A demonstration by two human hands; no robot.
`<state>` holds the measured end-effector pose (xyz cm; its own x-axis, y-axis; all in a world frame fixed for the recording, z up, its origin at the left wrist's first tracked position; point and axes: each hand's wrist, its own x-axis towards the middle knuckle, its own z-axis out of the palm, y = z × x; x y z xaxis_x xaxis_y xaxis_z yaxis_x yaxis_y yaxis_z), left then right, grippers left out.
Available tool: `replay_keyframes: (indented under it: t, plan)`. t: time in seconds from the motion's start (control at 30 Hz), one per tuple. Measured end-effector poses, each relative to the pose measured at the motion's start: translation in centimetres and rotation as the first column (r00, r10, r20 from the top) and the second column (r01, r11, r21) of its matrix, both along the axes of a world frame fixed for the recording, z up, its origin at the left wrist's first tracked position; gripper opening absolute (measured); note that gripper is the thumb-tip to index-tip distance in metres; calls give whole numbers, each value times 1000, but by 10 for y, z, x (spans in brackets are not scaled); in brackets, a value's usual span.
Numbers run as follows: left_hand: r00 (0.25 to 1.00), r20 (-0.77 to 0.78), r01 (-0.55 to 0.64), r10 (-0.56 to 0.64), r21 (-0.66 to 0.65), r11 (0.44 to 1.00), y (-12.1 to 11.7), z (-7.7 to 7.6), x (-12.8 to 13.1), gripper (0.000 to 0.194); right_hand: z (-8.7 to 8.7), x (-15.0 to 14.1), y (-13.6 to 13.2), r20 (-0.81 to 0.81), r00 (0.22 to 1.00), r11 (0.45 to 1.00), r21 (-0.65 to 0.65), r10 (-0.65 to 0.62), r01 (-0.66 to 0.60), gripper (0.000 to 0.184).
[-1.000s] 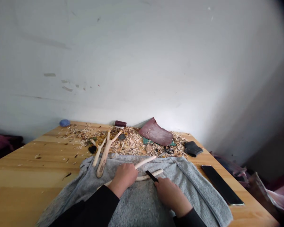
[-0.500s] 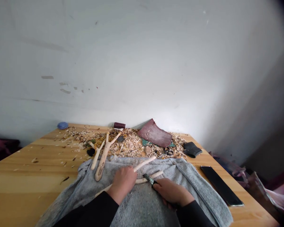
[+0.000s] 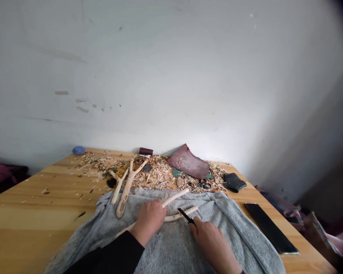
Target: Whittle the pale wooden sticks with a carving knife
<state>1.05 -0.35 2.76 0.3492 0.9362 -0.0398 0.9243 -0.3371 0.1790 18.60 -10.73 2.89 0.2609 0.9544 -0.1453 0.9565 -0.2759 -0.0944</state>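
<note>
My left hand (image 3: 149,217) is closed over a peeled, pale forked stick (image 3: 177,195), pressing it onto a grey fleece cloth (image 3: 171,253). One arm of the fork runs up and to the right, and another lies near my right hand (image 3: 213,243). That hand is shut on a small knife (image 3: 186,216) with a narrow black part showing, its tip just over the stick's lower arm. Much of the knife is hidden in my fingers. Two more peeled forked sticks (image 3: 124,190) lie at the cloth's far edge, left of my hands.
Wood shavings (image 3: 160,175) heap on the pine table (image 3: 31,217) behind the cloth, around a maroon leather piece (image 3: 188,161), a black pouch (image 3: 234,182), and a dark spool (image 3: 145,151). A blue lid (image 3: 78,150) sits at the far corner. A black phone (image 3: 270,228) lies on the right.
My right hand has drawn back toward me and to the right, and the knife now shows as a thin black line. My left hand and the stick stay nearly still.
</note>
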Motion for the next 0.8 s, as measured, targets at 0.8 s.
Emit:
replay_keyframes:
  t: [0.8]
  plan:
    - [999,19,-40,40,4,999,-3,-5,6,31,9,-18,-1,98,994,998,-38,44,-40,34]
